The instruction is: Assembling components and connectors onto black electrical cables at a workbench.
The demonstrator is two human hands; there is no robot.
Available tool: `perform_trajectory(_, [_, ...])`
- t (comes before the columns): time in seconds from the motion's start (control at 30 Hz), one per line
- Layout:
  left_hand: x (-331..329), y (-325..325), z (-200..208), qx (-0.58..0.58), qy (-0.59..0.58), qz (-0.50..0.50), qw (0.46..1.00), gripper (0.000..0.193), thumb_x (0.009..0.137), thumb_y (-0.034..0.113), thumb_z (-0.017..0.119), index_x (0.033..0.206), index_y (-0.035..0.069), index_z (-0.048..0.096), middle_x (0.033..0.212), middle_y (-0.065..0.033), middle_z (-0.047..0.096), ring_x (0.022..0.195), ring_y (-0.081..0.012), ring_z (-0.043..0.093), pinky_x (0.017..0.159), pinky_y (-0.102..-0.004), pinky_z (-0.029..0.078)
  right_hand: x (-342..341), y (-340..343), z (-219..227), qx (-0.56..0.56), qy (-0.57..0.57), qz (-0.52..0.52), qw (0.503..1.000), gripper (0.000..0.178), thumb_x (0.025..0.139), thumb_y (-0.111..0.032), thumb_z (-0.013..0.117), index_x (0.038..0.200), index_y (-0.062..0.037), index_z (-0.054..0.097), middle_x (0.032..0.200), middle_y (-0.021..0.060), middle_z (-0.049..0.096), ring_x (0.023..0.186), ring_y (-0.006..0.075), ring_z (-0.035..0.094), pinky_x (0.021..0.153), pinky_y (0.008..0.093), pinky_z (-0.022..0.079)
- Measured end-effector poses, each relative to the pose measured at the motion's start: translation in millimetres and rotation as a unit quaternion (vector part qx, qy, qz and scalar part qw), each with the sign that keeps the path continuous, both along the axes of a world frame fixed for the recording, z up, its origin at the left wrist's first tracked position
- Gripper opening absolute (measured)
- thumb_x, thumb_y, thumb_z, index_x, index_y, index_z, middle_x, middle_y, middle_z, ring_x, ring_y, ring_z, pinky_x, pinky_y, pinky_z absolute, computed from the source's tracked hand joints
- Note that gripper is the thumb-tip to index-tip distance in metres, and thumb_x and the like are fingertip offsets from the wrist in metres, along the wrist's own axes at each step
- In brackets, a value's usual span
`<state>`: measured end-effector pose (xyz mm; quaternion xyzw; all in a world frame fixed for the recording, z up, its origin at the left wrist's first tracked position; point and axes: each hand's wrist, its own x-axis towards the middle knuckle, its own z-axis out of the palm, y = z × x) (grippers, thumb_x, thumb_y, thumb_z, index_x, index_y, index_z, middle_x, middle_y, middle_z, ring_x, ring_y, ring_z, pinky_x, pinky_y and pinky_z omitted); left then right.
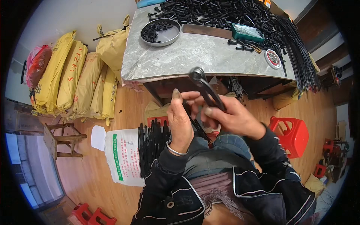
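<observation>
My right hand (238, 117) is closed around a black tool-like piece (204, 86) with a round, ringed head and two long narrow arms. Its head points up toward the table edge, slightly blurred. Beside it, my left hand (180, 122) has the thumb raised and the index finger stretched toward the piece, holding nothing that I can see. Its other fingers are partly hidden. Thin black rods (200, 129) slope down below the hands over my lap. A bundle of long black rods (153, 146) lies on a white printed sack (123, 157) to the left.
On the grey marbled table (168, 62) are a round metal tray (161, 41) of black rings, a heap of black bolt-like parts (217, 13), a green box (247, 33), a small white dish (273, 59) and hanging black strips (300, 56). Yellow sacks (75, 75), a wooden stool (62, 140) and a red stool (288, 137) stand around.
</observation>
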<state>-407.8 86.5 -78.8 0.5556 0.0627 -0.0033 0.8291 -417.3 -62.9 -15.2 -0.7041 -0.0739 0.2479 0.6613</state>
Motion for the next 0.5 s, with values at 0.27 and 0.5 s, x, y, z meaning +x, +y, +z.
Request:
perform_trajectory(0.27, [3.8,-10.5,8.7,-0.068,0.029,-0.069,0.995,0.062,0.098,0.053,0.036,0.075,0.000,0.060,0.051,0.0036,0.036,0.045,-0.0057,0.033,0.044,-0.0222,0.025,-8.1,-43.4,25.5,-0.140,0.088,0.180,0.970,0.021,0.096,-0.010,0.050,0.114,0.0002,0.054,0.086,0.0063,0.063,0.075,0.0122,0.061,0.065,0.0256,0.051])
perform_trajectory(0.5, [-4.2,-21.4,15.1,0.020,0.010,-0.096,0.995,0.063,0.099,0.049,0.035,0.071,-0.001,0.062,0.052,0.0027,0.044,0.047,-0.0046,0.036,0.046,-0.0220,0.027,-14.2,-51.6,34.0,-0.251,0.011,0.171,0.953,0.018,0.095,-0.017,0.054,0.098,0.0007,0.050,0.068,0.0067,0.057,0.058,0.0148,0.057,0.053,0.0324,0.046])
